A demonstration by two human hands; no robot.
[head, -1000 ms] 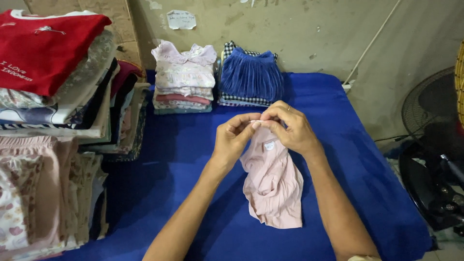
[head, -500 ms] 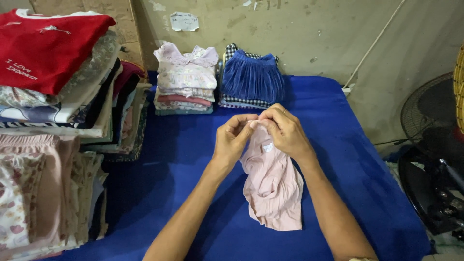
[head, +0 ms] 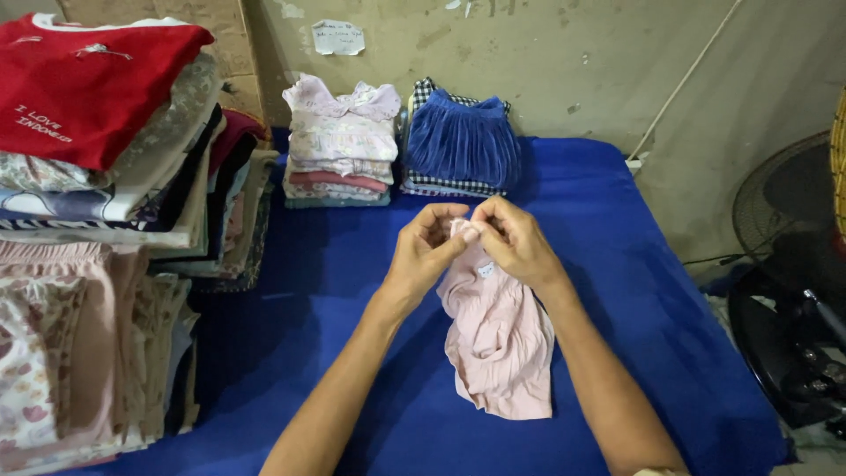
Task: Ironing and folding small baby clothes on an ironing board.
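A small pale pink garment (head: 498, 339) hangs bunched over the blue cloth surface (head: 634, 291), its lower end resting on it. My left hand (head: 423, 251) and my right hand (head: 515, 242) pinch its top edge together, fingers touching each other. A small white tag shows on the garment just below my right hand.
A tall stack of folded clothes topped by a red shirt (head: 79, 79) stands at the left. At the back are a pile of pastel folded clothes (head: 339, 145) and a blue pleated garment on checked fabric (head: 463, 141). A floor fan (head: 797, 282) stands at the right.
My hands hold the garment's top as before; the fingers have shifted slightly along the edge.
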